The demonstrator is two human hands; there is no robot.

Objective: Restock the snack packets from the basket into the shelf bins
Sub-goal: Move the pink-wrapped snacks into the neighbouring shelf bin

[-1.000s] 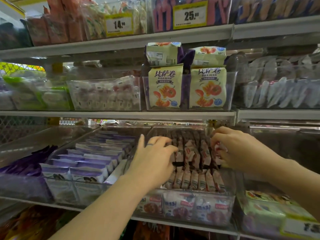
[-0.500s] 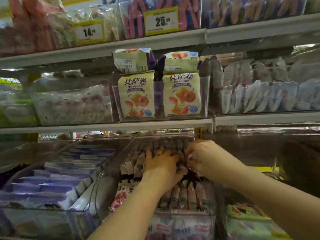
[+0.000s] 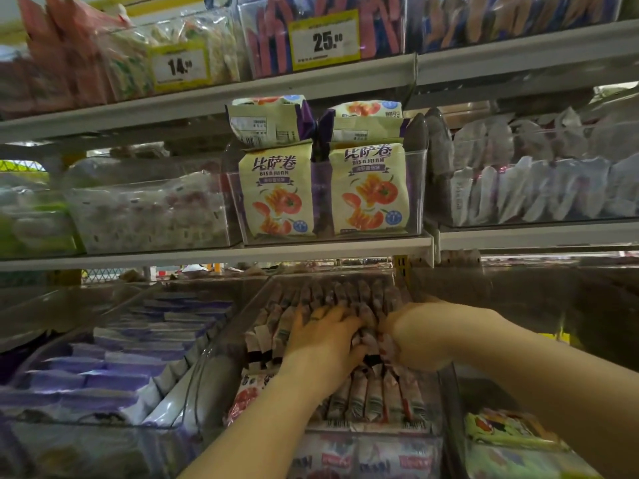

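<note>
Rows of snack packets (image 3: 375,399) in red and white wrappers are standing on end, filling the clear bin (image 3: 363,456) that is sitting under the middle shelf (image 3: 207,254). Both hands are reaching into this bin, toward its back half. The left hand (image 3: 321,337) is lying flat on the packet tops, fingers straight and spread, pressing on the rows near the centre of the bin. The right hand (image 3: 415,335) is sitting just beside it, against the bin's right wall, with its fingers curled round a few of the packets and gripping them; the two hands are almost touching.

Purple packets (image 3: 131,361) are lying in flat layers in the neighbouring bin to the left, and green packets (image 3: 508,430) are showing at the lower right edge. On the middle shelf, directly above the hands, two pale yellow bags (image 3: 276,191) printed with tomatoes are standing at the front of another clear bin, with more lying on top of them. White packets (image 3: 536,188) are leaning in a row to their right. Price tags (image 3: 325,39) reading 25 and 14 are hanging at the top shelf.
</note>
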